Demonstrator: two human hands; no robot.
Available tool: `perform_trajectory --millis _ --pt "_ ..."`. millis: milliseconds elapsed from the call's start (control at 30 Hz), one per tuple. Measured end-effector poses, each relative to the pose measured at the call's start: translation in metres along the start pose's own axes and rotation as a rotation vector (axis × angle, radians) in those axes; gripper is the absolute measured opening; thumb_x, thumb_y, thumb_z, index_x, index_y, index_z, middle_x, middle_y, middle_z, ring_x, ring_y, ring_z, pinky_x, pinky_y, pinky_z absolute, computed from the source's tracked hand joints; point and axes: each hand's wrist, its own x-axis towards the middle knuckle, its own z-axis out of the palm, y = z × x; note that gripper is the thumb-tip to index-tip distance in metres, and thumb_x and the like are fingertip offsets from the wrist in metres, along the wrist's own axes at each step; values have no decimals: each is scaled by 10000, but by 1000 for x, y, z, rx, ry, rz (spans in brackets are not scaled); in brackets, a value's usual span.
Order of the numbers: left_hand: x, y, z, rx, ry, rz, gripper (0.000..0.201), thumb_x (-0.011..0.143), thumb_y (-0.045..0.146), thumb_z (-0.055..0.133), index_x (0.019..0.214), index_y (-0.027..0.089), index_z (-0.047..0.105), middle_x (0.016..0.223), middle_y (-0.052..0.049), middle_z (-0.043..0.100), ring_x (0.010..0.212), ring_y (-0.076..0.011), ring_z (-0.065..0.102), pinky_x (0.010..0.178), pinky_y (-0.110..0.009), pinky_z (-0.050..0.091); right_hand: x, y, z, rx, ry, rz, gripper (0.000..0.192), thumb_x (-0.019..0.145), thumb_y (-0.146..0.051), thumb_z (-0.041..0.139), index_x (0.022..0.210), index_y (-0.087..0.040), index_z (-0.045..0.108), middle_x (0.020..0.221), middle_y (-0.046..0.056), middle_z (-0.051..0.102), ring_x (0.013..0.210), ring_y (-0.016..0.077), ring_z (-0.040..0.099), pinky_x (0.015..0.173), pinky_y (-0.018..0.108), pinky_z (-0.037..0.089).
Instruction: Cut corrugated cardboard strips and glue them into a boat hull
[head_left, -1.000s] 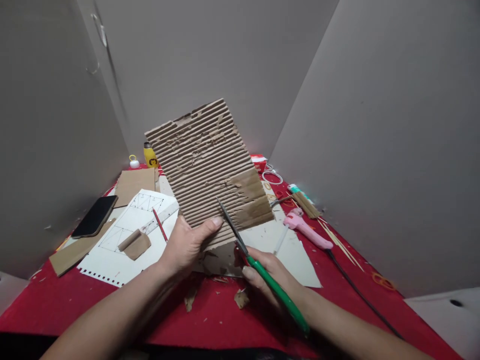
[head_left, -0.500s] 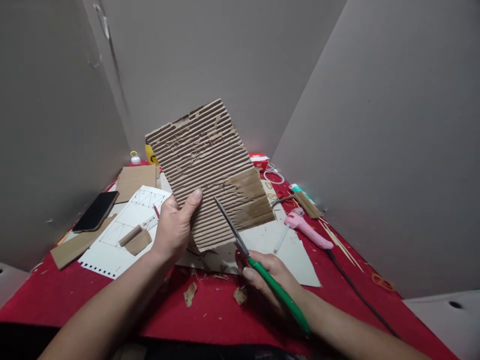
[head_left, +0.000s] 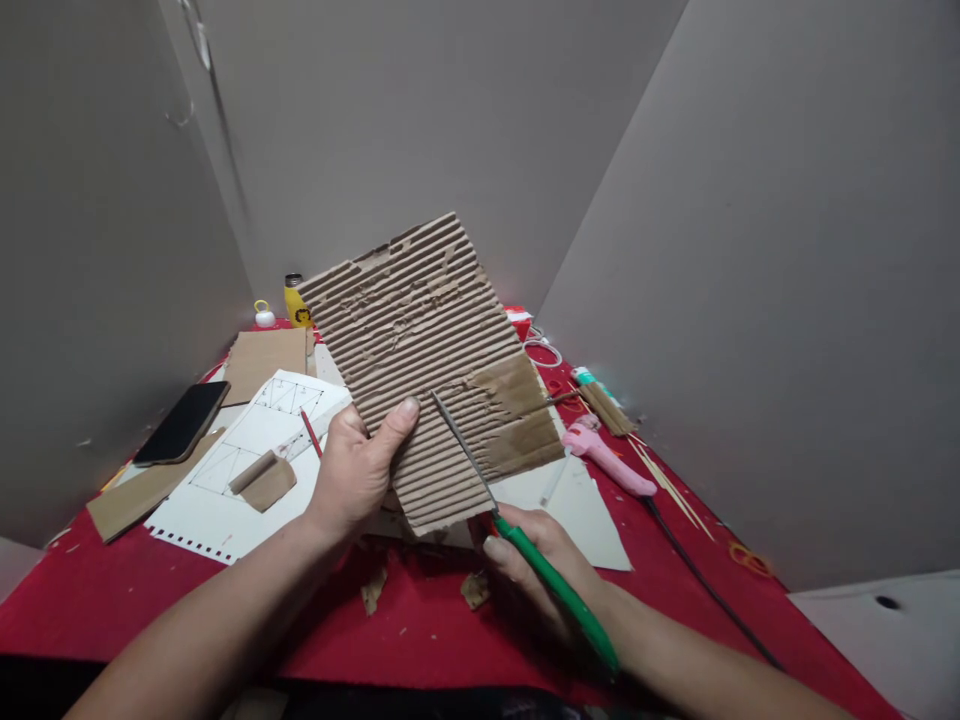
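My left hand grips the left edge of a corrugated cardboard sheet, its thumb lying across the ridged face. The sheet is held up at a tilt, with a smooth brown paper patch left at its lower right. In my right hand is a pair of scissors with green handles. One blade lies over the front of the cardboard, pointing up and left, near the edge of the patch. The other blade is hidden, and so are most of the right fingers.
On the red table at left lie a black phone, a drawing sheet and cardboard pieces. A yellow bottle stands behind. To the right are a pink glue gun with its cord and thin wooden sticks.
The cardboard has shifted down and slightly right in my left hand's grip, over the scissors. The blade now overlaps more of the sheet. The camera view has also moved slightly.
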Motion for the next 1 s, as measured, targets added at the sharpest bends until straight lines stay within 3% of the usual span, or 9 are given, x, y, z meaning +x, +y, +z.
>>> perform_trajectory --millis 167,267,367,700,900,1000 --pt "-2 1 -1 -16 4 -21 303 802 346 738 1042 162 714 970 -61 755 906 -239 703 822 -357 567 2 3 -1 21 -13 2 436 914 -602 459 787 -189 514 566 2 574 501 153 580 470 239 460" --pt "-6 0 2 20 -16 -24 280 800 362 736 990 156 724 946 -69 757 902 -255 705 790 -359 575 5 0 -5 -104 18 -62 500 906 -634 436 770 -172 569 631 19 566 584 161 549 555 259 469" --pt "-12 -2 6 49 -55 -47 259 804 375 728 948 160 722 952 -76 758 940 -271 702 820 -379 575 6 -2 -9 -142 -35 -95 514 906 -620 445 747 -162 617 702 37 586 695 185 541 659 275 487" --pt "-12 2 7 24 -84 -97 253 806 356 731 970 165 707 949 -72 762 897 -268 714 792 -381 585 -1 5 -7 73 -11 -51 452 914 -573 490 818 -148 607 708 28 549 641 161 534 579 259 469" --pt "2 7 -1 15 75 90 321 798 358 735 1066 188 686 1024 -55 754 963 -264 697 838 -364 570 1 9 -6 51 -35 -80 526 877 -650 499 825 -140 616 695 20 547 613 144 510 557 246 426" --pt "0 7 0 52 64 119 268 797 360 735 997 184 712 991 -50 755 919 -249 704 808 -349 578 2 6 -7 23 -57 -82 489 884 -613 521 893 -136 626 744 38 591 644 160 547 595 257 464"
